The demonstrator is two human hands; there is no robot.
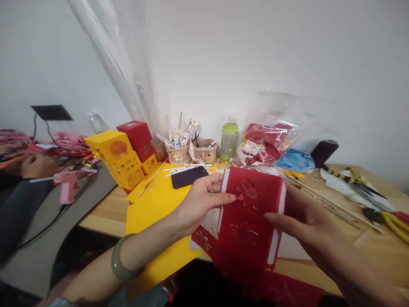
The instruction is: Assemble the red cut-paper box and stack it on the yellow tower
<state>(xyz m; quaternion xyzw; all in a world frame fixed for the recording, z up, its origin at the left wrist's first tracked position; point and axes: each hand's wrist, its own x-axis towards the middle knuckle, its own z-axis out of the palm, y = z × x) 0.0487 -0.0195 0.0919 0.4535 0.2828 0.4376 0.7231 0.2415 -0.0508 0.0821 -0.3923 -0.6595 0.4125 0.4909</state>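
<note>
Both hands hold a red sheet of card (255, 217) with flower shapes cut into it and white strips along its side edges. My left hand (204, 200) pinches the left edge, thumb on the front near the top flower. On the right edge, my right hand (297, 217) has its thumb on the front and its fingers hidden behind. The card's lower part hangs towards my lap, and a flap with another cut flower sticks out at lower left. Below my left hand lies a large yellow sheet (153, 213). A dark phone (188, 177) rests just beyond that hand.
Yellow box (118, 157) and red box (137, 138) stand at back left. Pen baskets (179, 154), a green-labelled bottle (229, 138) and a plastic bag (268, 140) line the wall. Scissors (367, 183) lie right. At left are a pink glue gun (66, 183) and another person's hand (40, 165).
</note>
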